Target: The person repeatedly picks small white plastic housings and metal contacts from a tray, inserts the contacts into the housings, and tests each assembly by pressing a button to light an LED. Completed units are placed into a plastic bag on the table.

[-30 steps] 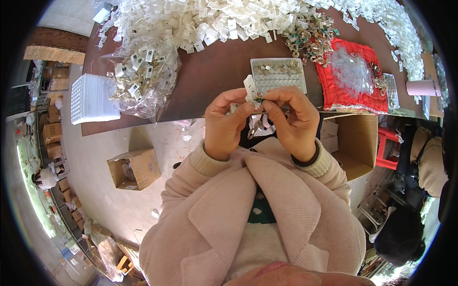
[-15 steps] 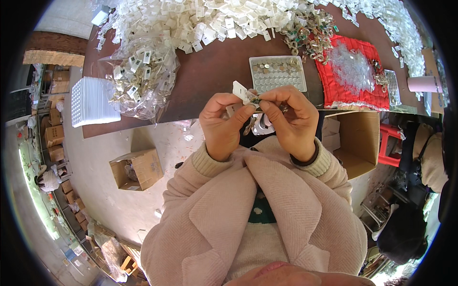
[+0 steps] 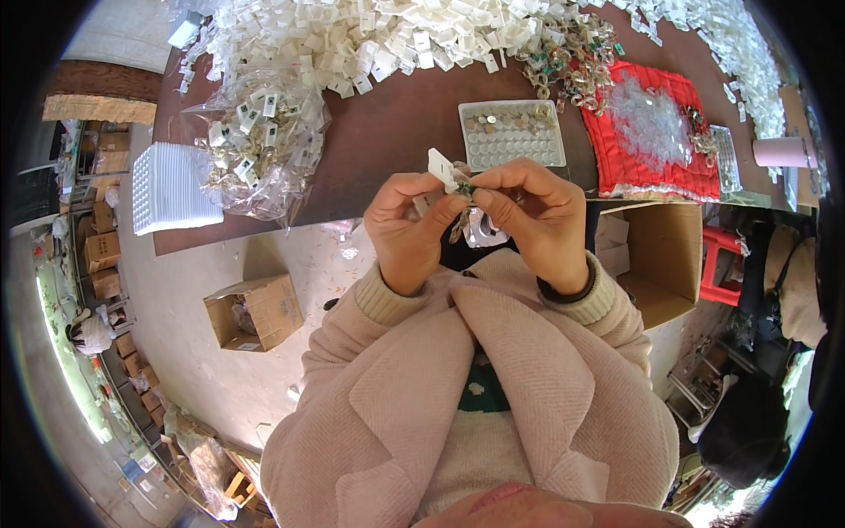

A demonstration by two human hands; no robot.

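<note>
Between my two hands, above the table's front edge, is a small white plastic card-like piece [image 3: 441, 171] with a slot in it. My left hand [image 3: 410, 231] pinches it between thumb and fingers. With thumb and index finger, my right hand [image 3: 534, 216] grips a small dark-green and metallic part [image 3: 466, 187] against the white piece; its kind is too small to make out. A brownish strand hangs below the fingertips. Just beyond the hands lies a clear tray [image 3: 513, 135] of round pockets, with coin-like discs in its far rows.
A heap of white plastic pieces [image 3: 387, 40] covers the far table. Left are a clear bag [image 3: 268, 145] of assembled pieces and stacked white trays [image 3: 176, 189]. Tangled metallic parts [image 3: 568, 53] and a red cloth [image 3: 607, 145] lie right. Cardboard boxes [image 3: 273, 308] [image 3: 673, 264] stand below.
Both hands have shifted very slightly to the left with the white piece. My right fingertips have moved a little on the small part; the grips are otherwise alike.
</note>
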